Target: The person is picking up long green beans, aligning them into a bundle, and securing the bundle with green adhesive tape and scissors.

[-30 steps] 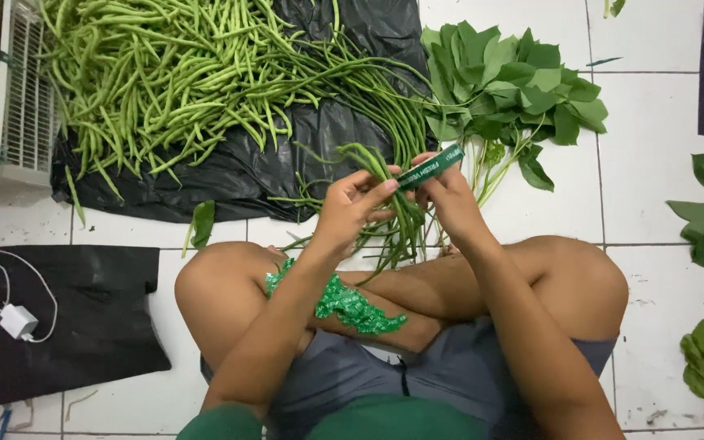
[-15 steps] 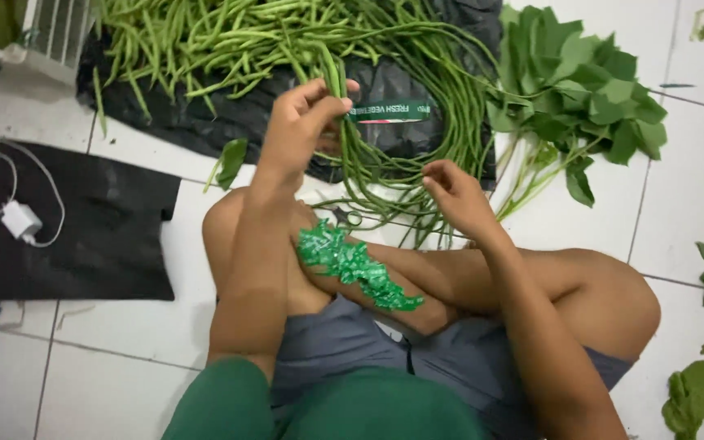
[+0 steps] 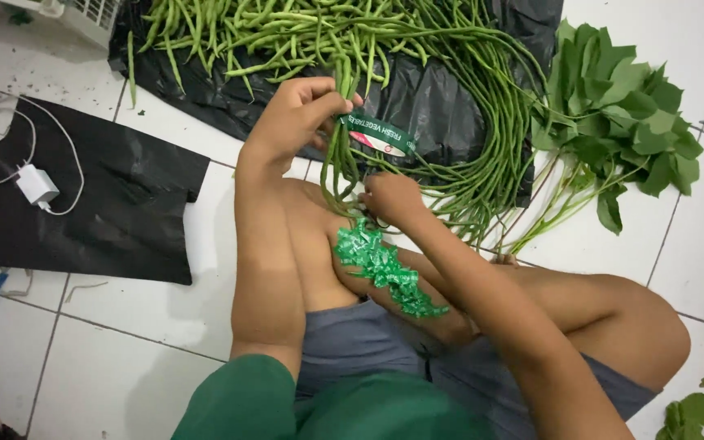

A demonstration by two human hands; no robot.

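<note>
I see a white tiled floor (image 3: 124,358) with thin grey grout lines, evenly lit; a white slatted plastic crate (image 3: 83,10) sits at the top-left corner.

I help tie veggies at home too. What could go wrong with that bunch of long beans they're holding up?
The left hand pinches the long beans near the green band while the right hand steadies the hanging ends; a loose pinch could let some slip out. The bunch bends sharply at the grip, so beans might snap. The pile of green ties rests loosely on the leg and could slide off.
</note>
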